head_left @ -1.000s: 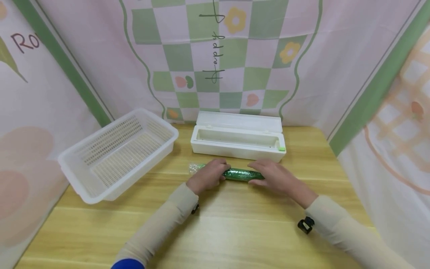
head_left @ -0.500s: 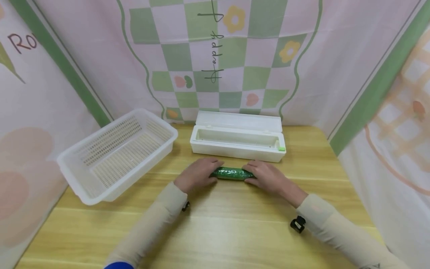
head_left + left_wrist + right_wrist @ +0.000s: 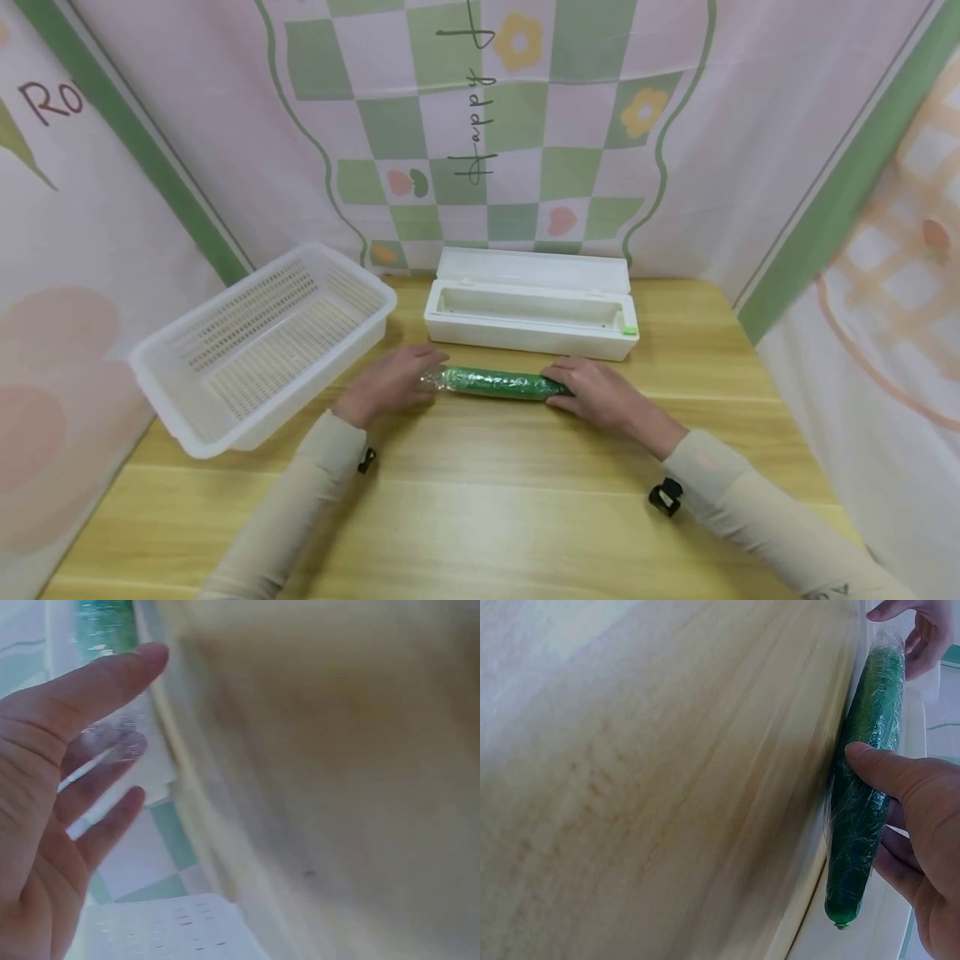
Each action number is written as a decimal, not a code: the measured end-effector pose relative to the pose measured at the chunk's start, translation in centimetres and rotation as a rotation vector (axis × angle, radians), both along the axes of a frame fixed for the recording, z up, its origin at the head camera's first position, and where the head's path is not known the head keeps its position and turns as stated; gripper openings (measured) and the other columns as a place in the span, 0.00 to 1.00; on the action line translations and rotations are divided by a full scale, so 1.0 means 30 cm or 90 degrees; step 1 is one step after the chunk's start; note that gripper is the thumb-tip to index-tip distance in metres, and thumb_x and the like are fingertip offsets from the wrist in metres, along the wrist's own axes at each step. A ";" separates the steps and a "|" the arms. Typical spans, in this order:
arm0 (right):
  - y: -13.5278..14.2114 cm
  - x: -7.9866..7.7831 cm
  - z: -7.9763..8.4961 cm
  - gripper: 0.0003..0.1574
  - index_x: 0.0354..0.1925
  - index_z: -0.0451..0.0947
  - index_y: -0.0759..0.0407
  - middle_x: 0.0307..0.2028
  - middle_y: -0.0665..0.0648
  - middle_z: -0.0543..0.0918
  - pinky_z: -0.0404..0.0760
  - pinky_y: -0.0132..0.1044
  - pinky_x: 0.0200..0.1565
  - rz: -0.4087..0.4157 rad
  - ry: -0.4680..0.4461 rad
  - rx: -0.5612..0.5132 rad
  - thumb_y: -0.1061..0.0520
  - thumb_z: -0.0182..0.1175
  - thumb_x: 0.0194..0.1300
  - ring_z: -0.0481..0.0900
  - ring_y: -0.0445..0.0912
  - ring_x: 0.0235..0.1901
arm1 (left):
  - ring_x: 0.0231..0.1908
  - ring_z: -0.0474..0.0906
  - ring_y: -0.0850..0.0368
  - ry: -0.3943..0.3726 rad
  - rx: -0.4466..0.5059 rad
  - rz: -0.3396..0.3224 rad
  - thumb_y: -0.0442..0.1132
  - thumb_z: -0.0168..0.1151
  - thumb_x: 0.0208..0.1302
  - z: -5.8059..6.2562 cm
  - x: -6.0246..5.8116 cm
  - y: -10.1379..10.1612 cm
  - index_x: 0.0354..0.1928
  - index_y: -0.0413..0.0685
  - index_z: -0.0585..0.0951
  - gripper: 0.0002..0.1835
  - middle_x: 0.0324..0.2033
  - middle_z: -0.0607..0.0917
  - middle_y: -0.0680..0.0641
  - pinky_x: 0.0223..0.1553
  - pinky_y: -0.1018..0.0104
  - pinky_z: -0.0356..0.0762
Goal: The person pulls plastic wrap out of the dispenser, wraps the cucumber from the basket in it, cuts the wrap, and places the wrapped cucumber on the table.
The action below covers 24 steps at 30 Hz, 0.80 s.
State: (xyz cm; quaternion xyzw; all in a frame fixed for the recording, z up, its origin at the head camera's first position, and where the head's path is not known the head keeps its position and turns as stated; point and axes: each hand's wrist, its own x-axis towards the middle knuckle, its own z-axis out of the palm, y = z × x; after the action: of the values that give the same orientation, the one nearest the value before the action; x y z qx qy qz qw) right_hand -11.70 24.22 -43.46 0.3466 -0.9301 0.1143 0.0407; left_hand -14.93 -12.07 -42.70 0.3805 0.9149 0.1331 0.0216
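A dark green cucumber (image 3: 491,383), wrapped in clear plastic film, lies crosswise at the table's middle. My right hand (image 3: 603,396) grips its right part, thumb on the near side and fingers on the far side; in the right wrist view the stem end (image 3: 841,919) pokes out below the thumb. Loose film (image 3: 432,380) trails off the cucumber's left end. Right at that film is my left hand (image 3: 390,382). In the left wrist view its thumb (image 3: 112,679) and fingers stand apart, with the film overlapping the fingers.
Behind the cucumber stands a long white box (image 3: 525,340), its lid (image 3: 532,271) raised and a green slider (image 3: 628,331) at its right corner. A white perforated basket (image 3: 225,442) sits at the left. Patterned cloth (image 3: 517,125) hangs around the wooden table (image 3: 480,517).
My left hand has slid left along the cucumber to its wrapped end, uncovering that side. The right hand, still gripping, has shifted slightly left with the cucumber since a second ago.
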 end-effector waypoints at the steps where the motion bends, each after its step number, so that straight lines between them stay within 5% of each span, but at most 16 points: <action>1: 0.001 0.000 0.000 0.29 0.59 0.83 0.67 0.56 0.64 0.88 0.88 0.50 0.58 0.001 0.001 -0.001 0.51 0.74 0.67 0.88 0.57 0.55 | 0.63 0.82 0.42 0.004 0.002 -0.003 0.38 0.79 0.60 -0.007 -0.002 -0.003 0.69 0.40 0.77 0.35 0.65 0.83 0.39 0.67 0.50 0.82; 8: 0.005 0.000 0.000 0.29 0.58 0.84 0.67 0.55 0.64 0.88 0.89 0.50 0.57 0.007 0.009 -0.002 0.50 0.74 0.67 0.88 0.57 0.55 | 0.54 0.88 0.48 0.013 0.025 -0.018 0.36 0.74 0.66 -0.035 -0.014 -0.003 0.61 0.42 0.84 0.22 0.55 0.89 0.43 0.59 0.55 0.87; 15: 0.008 -0.002 -0.003 0.29 0.59 0.84 0.67 0.56 0.64 0.88 0.89 0.50 0.57 0.009 0.009 0.003 0.50 0.74 0.67 0.88 0.56 0.55 | 0.48 0.89 0.53 -0.011 0.031 -0.043 0.38 0.67 0.73 -0.016 -0.023 -0.002 0.56 0.43 0.87 0.14 0.47 0.92 0.46 0.55 0.58 0.88; 24: 0.007 -0.002 0.005 0.28 0.60 0.83 0.67 0.57 0.65 0.87 0.88 0.51 0.58 0.012 -0.001 0.019 0.51 0.72 0.69 0.87 0.57 0.56 | 0.38 0.87 0.61 -0.114 0.061 -0.051 0.41 0.59 0.80 0.009 -0.048 0.011 0.46 0.47 0.90 0.12 0.39 0.93 0.49 0.47 0.63 0.88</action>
State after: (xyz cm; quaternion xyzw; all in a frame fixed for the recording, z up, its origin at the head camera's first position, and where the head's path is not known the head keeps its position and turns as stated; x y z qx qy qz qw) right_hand -11.75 24.43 -43.32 0.3560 -0.9284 0.1013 0.0338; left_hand -16.37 -11.73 -42.43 0.4038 0.8861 0.2089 0.0902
